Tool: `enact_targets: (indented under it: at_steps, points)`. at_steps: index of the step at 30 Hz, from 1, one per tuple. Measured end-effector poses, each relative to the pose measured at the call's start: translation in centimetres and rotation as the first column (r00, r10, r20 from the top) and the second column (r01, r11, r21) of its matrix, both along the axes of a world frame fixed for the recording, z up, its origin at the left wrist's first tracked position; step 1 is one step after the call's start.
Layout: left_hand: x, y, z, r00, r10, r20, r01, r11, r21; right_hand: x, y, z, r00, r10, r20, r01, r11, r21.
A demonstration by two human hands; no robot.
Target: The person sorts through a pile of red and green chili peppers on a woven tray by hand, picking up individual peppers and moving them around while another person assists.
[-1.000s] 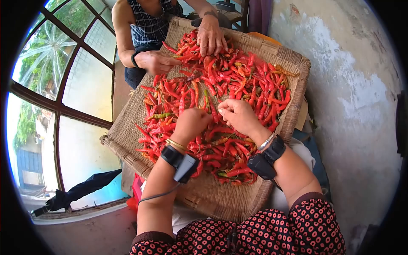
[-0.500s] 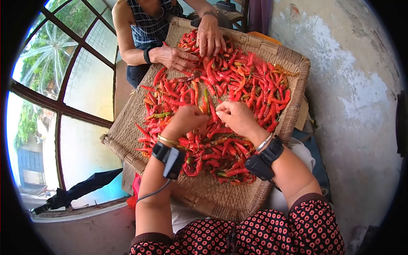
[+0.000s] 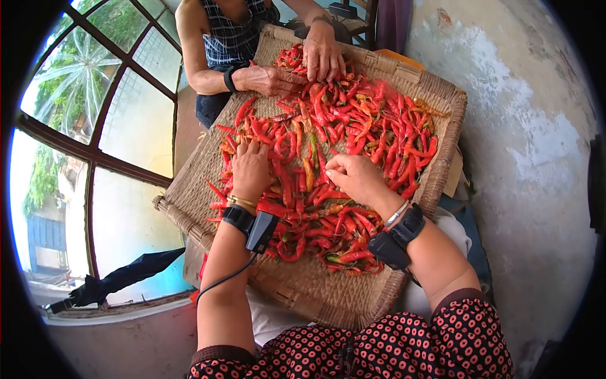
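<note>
Many red chillies (image 3: 309,218), some orange or greenish, lie spread over a woven tray (image 3: 328,294). My left hand (image 3: 250,169) rests palm down on the chillies at the tray's left part, its fingers spread a little. Above the middle of the pile, my right hand (image 3: 355,175) is closed, with thumb and forefinger together; whatever it may hold is too small to make out. A greenish chilli (image 3: 314,150) lies between my two hands. Both my wrists carry bracelets and black devices.
Across the tray, another person's two hands (image 3: 271,81) touch the chillies at the far end. A window (image 3: 129,126) and a folded black umbrella (image 3: 129,275) are at the left. A stained wall (image 3: 524,158) stands at the right.
My left hand has moved left and away from my right hand, and its fingers have opened onto the chillies. My right hand has barely moved. The other person's left-side hand has shifted slightly.
</note>
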State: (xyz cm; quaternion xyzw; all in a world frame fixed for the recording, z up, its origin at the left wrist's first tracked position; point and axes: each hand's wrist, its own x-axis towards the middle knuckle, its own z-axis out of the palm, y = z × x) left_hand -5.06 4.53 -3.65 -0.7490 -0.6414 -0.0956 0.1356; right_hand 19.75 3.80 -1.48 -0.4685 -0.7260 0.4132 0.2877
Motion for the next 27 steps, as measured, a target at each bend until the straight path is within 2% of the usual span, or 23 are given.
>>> enact_targets:
  at_steps: [1,3,6,8,9,11,12,13,14,15,16,17,19,20,21,22,23,24,27]
  points:
    - [-0.2,-0.1,0.0,0.998,0.011,-0.056,-0.015,0.997,-0.073,0.0,0.0,0.0,1.000,0.000,0.000,0.000,1.000,0.002]
    - [-0.3,-0.3,0.3,0.997,-0.005,-0.072,0.000,0.998,-0.062,0.1,0.1,0.1,1.000,-0.002,-0.008,0.002,1.000,-0.012]
    - [0.2,-0.9,1.2,0.999,-0.044,0.021,0.045,0.998,-0.033,0.2,0.1,-0.1,1.000,-0.006,0.008,0.006,1.000,-0.009]
    - [1.4,-1.7,3.2,0.980,-0.130,0.148,0.103,0.979,0.176,0.1,0.0,0.0,1.000,0.004,0.007,-0.004,1.000,-0.007]
    - [1.8,-2.1,4.3,0.981,-0.129,0.146,0.102,0.978,0.180,0.1,0.0,0.0,1.000,0.015,0.007,-0.015,1.000,-0.002]
    - [2.4,-2.5,5.9,0.888,0.023,0.460,-0.047,0.998,0.041,0.0,0.0,-0.1,1.000,0.020,0.018,-0.021,1.000,0.017]
    - [2.4,-2.2,5.7,0.794,0.065,0.604,-0.069,0.997,-0.016,0.0,0.0,-0.1,0.999,0.022,0.031,-0.023,0.999,0.030]
    - [2.6,-1.7,5.7,0.794,0.057,0.605,-0.069,0.998,-0.004,0.1,-0.1,0.1,0.999,0.022,0.031,-0.023,0.999,0.042]
    - [3.0,-1.0,5.8,0.560,0.179,0.809,-0.036,0.981,-0.192,0.1,-0.2,0.2,0.999,0.016,0.037,-0.017,1.000,0.024]
    - [3.2,-0.3,6.0,0.278,0.327,0.903,0.058,0.933,-0.355,0.1,-0.1,0.3,0.999,0.011,0.043,-0.011,1.000,0.004]
    - [2.7,0.7,5.5,0.081,0.366,0.927,0.143,0.916,-0.374,0.1,-0.1,0.1,1.000,0.008,0.025,-0.009,1.000,0.016]
    - [2.7,1.6,5.0,0.080,0.365,0.928,0.142,0.917,-0.373,0.1,0.0,0.0,1.000,0.009,0.025,-0.010,1.000,0.017]
    - [2.8,3.0,3.2,-0.087,0.176,0.981,-0.009,0.984,-0.177,0.1,0.0,0.0,1.000,0.022,-0.004,-0.022,1.000,-0.002]
    - [0.4,4.3,-0.3,0.431,0.069,0.900,-0.030,0.998,-0.063,0.2,0.0,0.0,1.000,0.023,-0.004,-0.023,1.000,-0.001]
    - [0.7,3.7,0.3,0.434,0.067,0.899,-0.030,0.998,-0.060,0.2,0.1,0.0,1.000,0.023,-0.001,-0.023,1.000,0.017]
    - [1.1,2.2,1.4,0.772,0.170,0.613,-0.057,0.978,-0.198,0.2,0.0,0.0,1.000,0.022,0.001,-0.022,0.999,0.030]
    - [1.6,0.8,2.0,0.958,0.208,0.200,-0.139,0.940,-0.310,0.1,-0.1,-0.1,1.000,0.020,-0.002,-0.020,1.000,0.023]
    - [2.3,-0.2,2.1,0.961,0.238,0.140,-0.187,0.935,-0.302,0.1,-0.1,-0.1,0.999,0.038,0.022,-0.038,0.999,0.026]
    - [2.6,-1.1,1.5,0.969,0.224,0.104,-0.189,0.944,-0.270,0.0,-0.1,0.0,0.996,0.067,0.055,-0.069,0.997,0.036]
